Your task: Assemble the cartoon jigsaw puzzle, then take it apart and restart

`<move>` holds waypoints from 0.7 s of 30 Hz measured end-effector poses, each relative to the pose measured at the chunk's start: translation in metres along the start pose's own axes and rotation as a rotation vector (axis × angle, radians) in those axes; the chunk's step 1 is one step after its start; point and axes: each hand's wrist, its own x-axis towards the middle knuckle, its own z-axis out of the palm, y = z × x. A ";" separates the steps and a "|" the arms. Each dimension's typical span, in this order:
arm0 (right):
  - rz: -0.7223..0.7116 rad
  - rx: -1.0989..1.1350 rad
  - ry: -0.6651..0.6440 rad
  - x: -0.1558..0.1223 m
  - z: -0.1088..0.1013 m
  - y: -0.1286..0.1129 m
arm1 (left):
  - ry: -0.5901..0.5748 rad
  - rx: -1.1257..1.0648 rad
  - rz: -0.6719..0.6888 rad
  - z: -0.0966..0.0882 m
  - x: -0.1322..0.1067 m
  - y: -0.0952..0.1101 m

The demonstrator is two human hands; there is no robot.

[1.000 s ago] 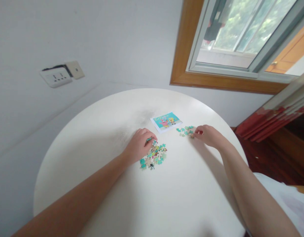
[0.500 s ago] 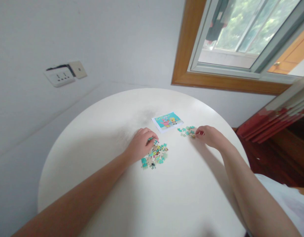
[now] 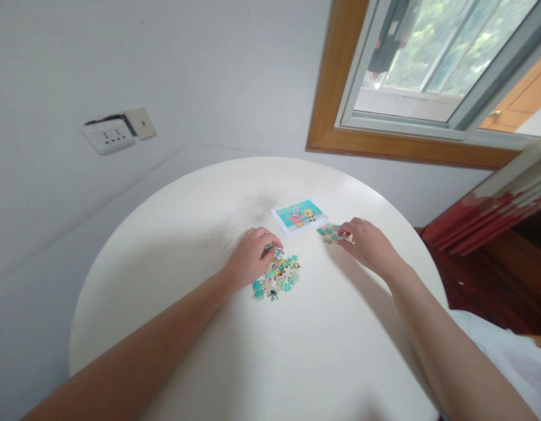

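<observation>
My left hand (image 3: 254, 256) rests at the upper left side of a loose heap of jigsaw pieces (image 3: 279, 273). Its fingers curl closed round some pieces, with a bit of teal showing between thumb and fingers. To the right, my right hand (image 3: 362, 241) reaches over a smaller cluster of teal and pale pieces (image 3: 328, 234). Its thumb and fingertips come together at the cluster's right side; whatever they pinch is too small to make out. Between and beyond the hands lies a picture card (image 3: 300, 215) showing a pink and a yellow cartoon figure on teal.
The round white table (image 3: 173, 234) stands against a pale wall. A socket plate (image 3: 107, 135) is on the wall at left, and a wood-framed window (image 3: 410, 149) at upper right. Beside the table hangs a red and cream curtain (image 3: 481, 210). White cloth (image 3: 502, 345) lies at lower right.
My right hand has shifted slightly left, further over the small cluster, covering more of its right side. The left hand has stayed in place by the heap.
</observation>
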 end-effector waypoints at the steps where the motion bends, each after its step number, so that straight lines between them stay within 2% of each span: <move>1: -0.113 0.055 0.011 -0.002 -0.001 -0.010 | 0.001 0.001 0.001 0.000 0.000 0.000; 4: -0.518 0.337 -0.112 -0.011 0.002 -0.038 | 0.009 0.004 0.010 0.000 0.000 0.000; 6: -0.628 0.413 -0.138 -0.015 0.008 -0.053 | 0.015 0.007 0.017 0.001 0.000 0.000; 11: -0.599 0.345 -0.120 -0.015 0.022 -0.063 | 0.024 0.009 0.018 0.001 0.000 -0.001; 21: -0.511 0.494 -0.171 -0.016 0.027 -0.062 | 0.025 0.006 0.025 0.002 -0.001 -0.001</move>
